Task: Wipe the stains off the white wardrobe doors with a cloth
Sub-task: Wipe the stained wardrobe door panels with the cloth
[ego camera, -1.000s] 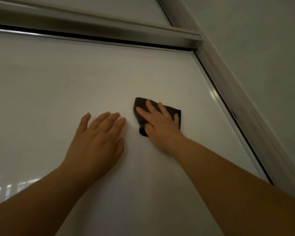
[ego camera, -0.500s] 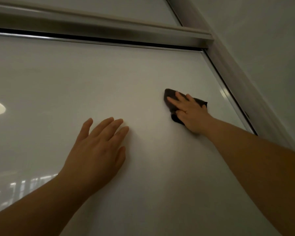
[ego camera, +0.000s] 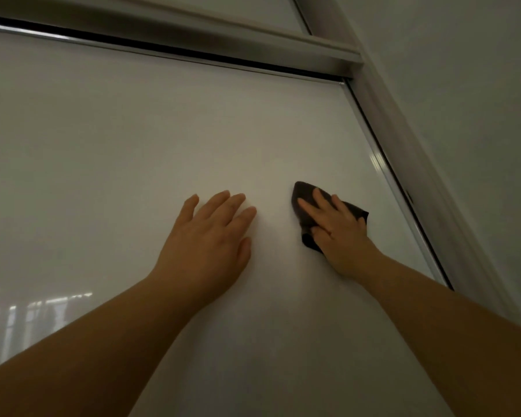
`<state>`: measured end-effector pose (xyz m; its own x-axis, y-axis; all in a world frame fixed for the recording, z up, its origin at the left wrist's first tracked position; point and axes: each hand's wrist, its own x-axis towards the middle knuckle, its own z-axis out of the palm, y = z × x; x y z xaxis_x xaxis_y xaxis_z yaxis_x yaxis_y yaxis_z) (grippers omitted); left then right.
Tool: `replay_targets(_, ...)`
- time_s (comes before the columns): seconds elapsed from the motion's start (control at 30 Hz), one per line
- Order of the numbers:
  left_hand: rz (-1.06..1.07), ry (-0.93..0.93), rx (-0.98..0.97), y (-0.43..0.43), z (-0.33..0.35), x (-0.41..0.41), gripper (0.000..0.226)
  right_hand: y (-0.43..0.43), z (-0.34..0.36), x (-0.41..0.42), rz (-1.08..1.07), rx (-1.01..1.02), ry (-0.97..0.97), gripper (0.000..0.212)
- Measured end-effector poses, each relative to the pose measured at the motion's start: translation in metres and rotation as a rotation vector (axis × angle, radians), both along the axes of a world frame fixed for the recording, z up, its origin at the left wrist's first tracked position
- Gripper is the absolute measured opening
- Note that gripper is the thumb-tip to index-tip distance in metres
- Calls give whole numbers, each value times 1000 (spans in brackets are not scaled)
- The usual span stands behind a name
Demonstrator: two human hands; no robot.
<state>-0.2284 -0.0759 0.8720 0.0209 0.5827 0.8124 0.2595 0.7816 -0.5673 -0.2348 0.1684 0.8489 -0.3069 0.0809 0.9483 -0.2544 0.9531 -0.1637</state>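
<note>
Dark cloth (ego camera: 301,203) pressed flat by right hand (ego camera: 340,233) on the wardrobe door (ego camera: 133,145) — left hand (ego camera: 208,236) beside it, spread flat, probably for support.

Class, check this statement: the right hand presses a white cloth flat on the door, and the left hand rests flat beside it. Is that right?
No. The cloth is dark, not white; the head view shows it. Otherwise as stated: the right hand presses it flat on the door, and the left hand rests flat beside it.
</note>
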Motion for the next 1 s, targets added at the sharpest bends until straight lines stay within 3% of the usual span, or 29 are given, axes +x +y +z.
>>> replay_targets(0.37, -4, -23, -51, -25, -25, 2, 51, -51, -79, 2, 39, -100, -54, 53)
replay_targets(0.73, -29, -28, -12, -133, -51, 6, 47, -172, -124, 3, -3, -192, -61, 51)
replay_targets(1.0, 25, -62, 9, -214, -64, 10, 48, -281, -139, 11, 25, -229, -107, 63)
